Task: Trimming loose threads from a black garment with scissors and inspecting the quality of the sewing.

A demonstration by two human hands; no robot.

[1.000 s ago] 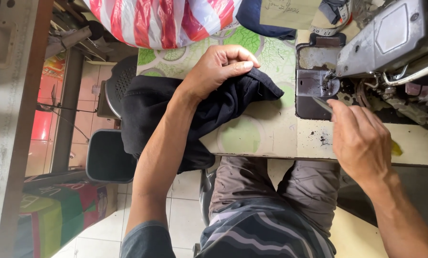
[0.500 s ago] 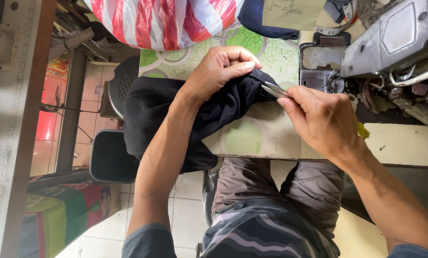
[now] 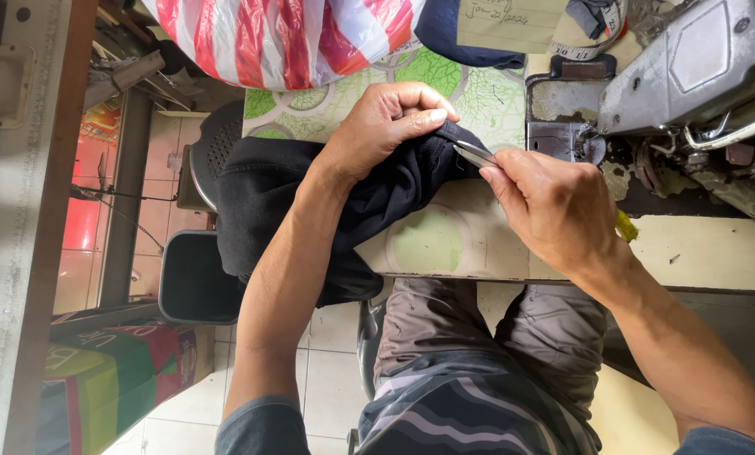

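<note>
Spreading across the patterned sewing table (image 3: 478, 244) and draped over its left edge, the black garment (image 3: 310, 219) is bunched under the clenched left hand (image 3: 386, 126), while small metal snips (image 3: 476, 155) are pinched in the right hand (image 3: 554, 206) at the fabric's edge.

1. You sit in a small tailoring workshop: a grey industrial sewing machine (image 3: 697, 72) stands at the far right of your table (image 3: 714, 253).
2. A measuring tape (image 3: 592, 38) lies beside it.
3. A striped plastic bag (image 3: 285, 38) fills the far edge.
4. Tiled floor (image 3: 327, 354) and crowded shelving (image 3: 24, 211) lie left.
</note>
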